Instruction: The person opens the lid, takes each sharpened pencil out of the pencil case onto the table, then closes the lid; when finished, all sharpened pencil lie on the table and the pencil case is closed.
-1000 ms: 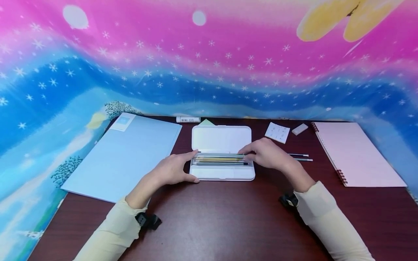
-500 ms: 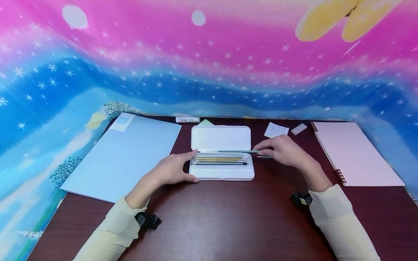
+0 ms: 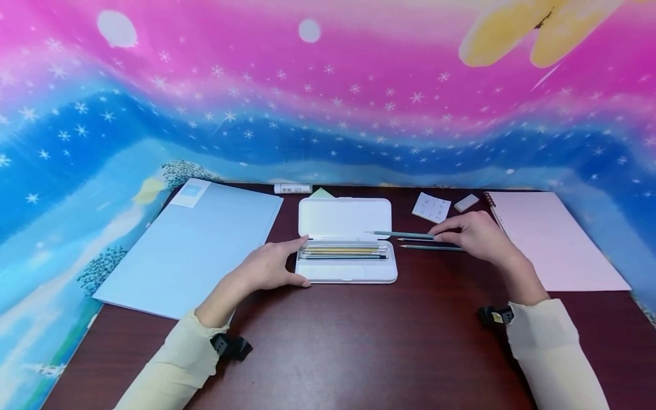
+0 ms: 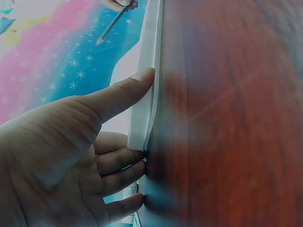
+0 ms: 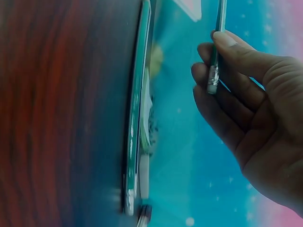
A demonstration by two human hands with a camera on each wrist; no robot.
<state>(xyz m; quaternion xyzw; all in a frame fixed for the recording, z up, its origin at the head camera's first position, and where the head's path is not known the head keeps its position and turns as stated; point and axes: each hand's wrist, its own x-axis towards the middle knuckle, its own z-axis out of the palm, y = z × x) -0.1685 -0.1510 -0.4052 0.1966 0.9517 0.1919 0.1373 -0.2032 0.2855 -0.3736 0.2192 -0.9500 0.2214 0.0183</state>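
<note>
A white pencil case (image 3: 328, 273) stands with its lid raised, and several pencils (image 3: 343, 251) lie inside. My left hand (image 3: 269, 265) grips the case's left end, the thumb (image 4: 135, 85) on its near side and the fingers at the end. To the right of the case, my right hand (image 3: 476, 236) pinches a green pencil (image 3: 405, 234) near its eraser end. The pencil is raised, its tip pointing left toward the lid. Below it, two more pencils (image 3: 433, 247) lie on the table, partly hidden by the right hand.
At the left lies a light blue folder (image 3: 195, 250). A pink spiral notebook (image 3: 564, 245) is at the right. Along the back are a white tube (image 3: 292, 188), a green paper corner (image 3: 322, 193), a small printed paper (image 3: 431, 207) and a white eraser (image 3: 467, 203).
My right hand has lifted a green pencil out of the case and carried it right, above the pencils on the table. The left hand has stayed on the case.
</note>
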